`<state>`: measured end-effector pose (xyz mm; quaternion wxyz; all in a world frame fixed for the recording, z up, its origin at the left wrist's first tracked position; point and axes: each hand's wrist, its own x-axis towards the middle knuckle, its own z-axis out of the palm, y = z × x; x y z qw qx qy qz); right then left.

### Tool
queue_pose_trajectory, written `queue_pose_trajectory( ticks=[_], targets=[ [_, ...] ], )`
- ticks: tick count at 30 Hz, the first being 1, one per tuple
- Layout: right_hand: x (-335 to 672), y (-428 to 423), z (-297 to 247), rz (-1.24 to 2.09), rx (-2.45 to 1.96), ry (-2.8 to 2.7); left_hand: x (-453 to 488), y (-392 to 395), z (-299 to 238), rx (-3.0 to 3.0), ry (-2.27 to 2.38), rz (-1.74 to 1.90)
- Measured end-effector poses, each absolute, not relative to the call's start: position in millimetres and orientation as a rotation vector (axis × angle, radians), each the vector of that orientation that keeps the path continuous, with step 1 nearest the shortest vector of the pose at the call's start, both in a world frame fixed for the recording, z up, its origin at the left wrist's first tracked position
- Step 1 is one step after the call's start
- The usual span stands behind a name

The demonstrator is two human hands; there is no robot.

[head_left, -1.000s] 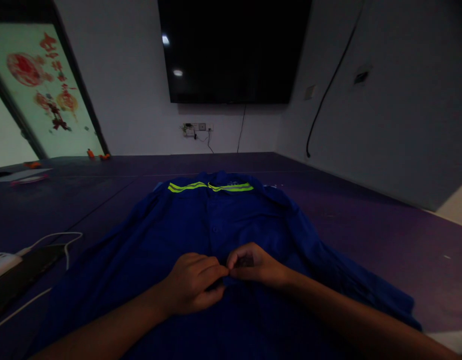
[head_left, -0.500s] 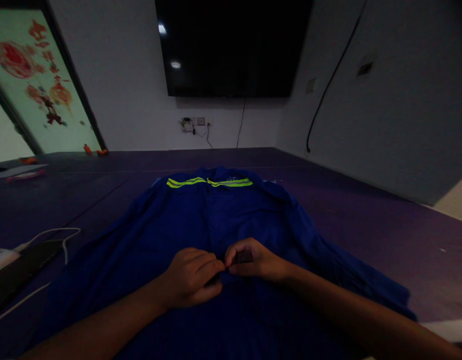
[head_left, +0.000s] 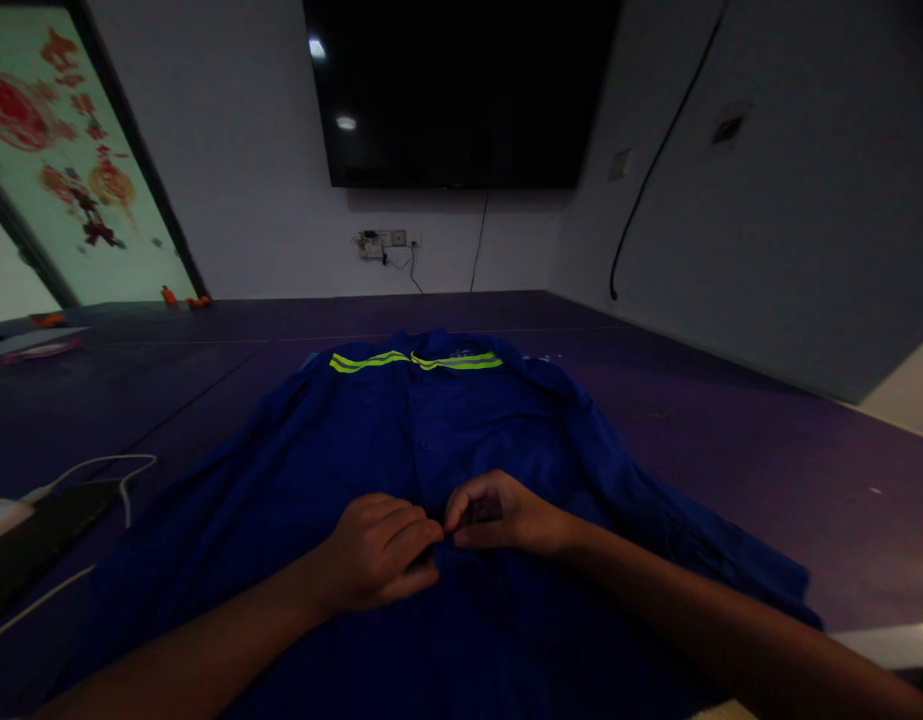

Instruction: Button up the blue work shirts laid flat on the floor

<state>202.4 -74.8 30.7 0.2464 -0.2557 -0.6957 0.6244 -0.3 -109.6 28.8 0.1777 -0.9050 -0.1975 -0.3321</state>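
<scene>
A person's left hand (head_left: 382, 553) and right hand (head_left: 510, 515) nearly meet over a blue shirt (head_left: 348, 440), fingers curled almost closed, though whether they pinch its cloth cannot be told; the shirt lies spread on a purple surface (head_left: 701, 440), yellow stripes (head_left: 461, 362) toward a wall-mounted television (head_left: 461, 90)

left hand (head_left: 382, 552): fingers (head_left: 414, 536) bent, knuckles up | right hand (head_left: 510, 517): fingers curled toward thumb (head_left: 480, 536) | forearms (head_left: 236, 620) angled inward
</scene>
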Motion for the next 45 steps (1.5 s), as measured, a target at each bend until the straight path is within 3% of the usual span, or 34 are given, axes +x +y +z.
queue_pose_trajectory(
  ticks=[45],
  targets=[
    [202.5,-74.2,32.3,1.761,-0.729,-1.853,-0.9,-109.0,32.5,-2.530,-0.507,-0.962]
  ],
)
